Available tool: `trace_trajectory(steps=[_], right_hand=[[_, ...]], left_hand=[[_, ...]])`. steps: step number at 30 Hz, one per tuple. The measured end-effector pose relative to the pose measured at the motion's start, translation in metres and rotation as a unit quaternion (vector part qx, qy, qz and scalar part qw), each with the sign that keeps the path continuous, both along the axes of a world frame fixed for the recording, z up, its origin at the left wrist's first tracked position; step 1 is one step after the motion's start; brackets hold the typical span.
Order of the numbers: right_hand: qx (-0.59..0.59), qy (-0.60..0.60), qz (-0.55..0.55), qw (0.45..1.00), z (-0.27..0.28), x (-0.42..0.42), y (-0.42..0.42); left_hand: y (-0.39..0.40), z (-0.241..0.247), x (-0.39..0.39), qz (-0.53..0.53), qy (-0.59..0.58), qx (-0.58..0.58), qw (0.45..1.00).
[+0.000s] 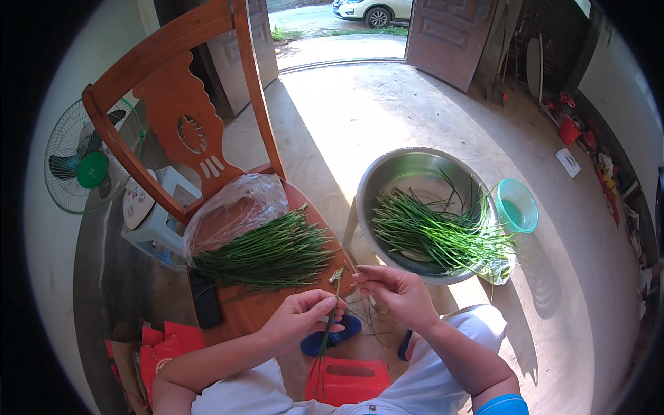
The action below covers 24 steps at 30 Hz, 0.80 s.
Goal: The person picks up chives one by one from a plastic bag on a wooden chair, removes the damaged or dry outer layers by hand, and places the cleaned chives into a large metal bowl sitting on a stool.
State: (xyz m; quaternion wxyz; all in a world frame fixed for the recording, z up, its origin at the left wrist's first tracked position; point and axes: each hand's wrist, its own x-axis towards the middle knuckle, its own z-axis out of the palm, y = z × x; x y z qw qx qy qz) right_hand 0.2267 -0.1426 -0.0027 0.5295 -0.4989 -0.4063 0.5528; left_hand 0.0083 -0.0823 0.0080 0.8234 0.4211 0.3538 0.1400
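My left hand [303,314] pinches a few thin green stems [329,332], which look like chives, with a pale tip upward and the lower ends hanging down. Just to its right, my right hand [399,295] has its thumb and fingers drawn close together; whether anything small lies between them cannot be told. A thick pile of the same stems [264,251] rests on the seat of a wooden chair [244,324], partly in a clear plastic bag [236,207]. More green stems [436,228] lie in a metal basin [365,207] beyond my right hand.
A dark phone-like object [204,301] lies at the chair seat's left edge. Beside the basin is a turquoise plastic basket [519,205]. Blue slippers [332,334] and a red plastic stool [347,389] are below my hands. A fan [93,168] stands left of the chair.
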Motion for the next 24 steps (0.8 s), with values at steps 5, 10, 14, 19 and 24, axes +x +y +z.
trace_trajectory(steps=[5,10,14,19,24], right_hand=[[0.025,-0.126,-0.021,0.991,0.004,0.0,-0.001],[-0.02,-0.151,0.007,0.988,0.008,0.002,-0.003],[-0.042,-0.006,0.101,0.994,-0.015,-0.004,-0.005],[-0.102,0.094,0.245,0.96,-0.023,-0.012,-0.005],[-0.142,0.111,0.249,0.952,-0.017,-0.011,-0.005]], left_hand=[[0.0,-0.002,-0.001,0.029,0.01,-0.002,1.0],[-0.001,0.0,0.0,0.055,0.012,0.021,0.998],[0.001,-0.007,0.0,0.075,-0.027,0.055,0.995],[0.003,-0.008,-0.002,0.093,-0.039,0.054,0.993],[0.005,-0.007,-0.004,0.062,0.004,0.056,0.996]])
